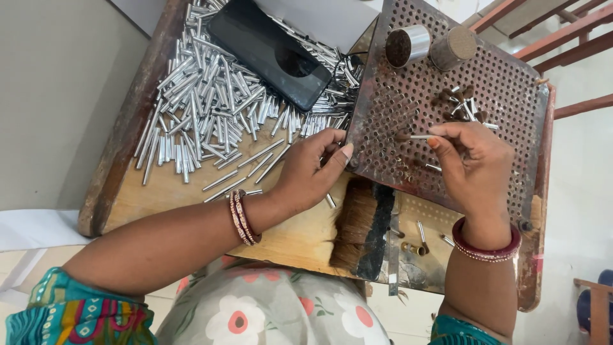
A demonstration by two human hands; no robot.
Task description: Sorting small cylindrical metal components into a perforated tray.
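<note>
The right hand (476,167) pinches a thin silver metal tube (421,137) between thumb and fingertips, holding it flat over the rusty perforated metal plate (408,96), its tip close to a hole near the plate's middle. The left hand (313,169) rests with curled fingers against the plate's left edge, seemingly steadying it; whether it holds any tube itself I cannot tell. Because the plate sits tilted on the worn wooden board (191,191), a slip of the left hand could, in my judgement, shift it and jostle the few tubes already standing in holes at its far right. The pinched tube is slim and smooth, so a loose grip might drop it among the holes. Left of the hands, the heap of loose silver tubes (211,102) lies under a black phone (268,51), which may slide. A bristle brush (364,230) lies near.
</note>
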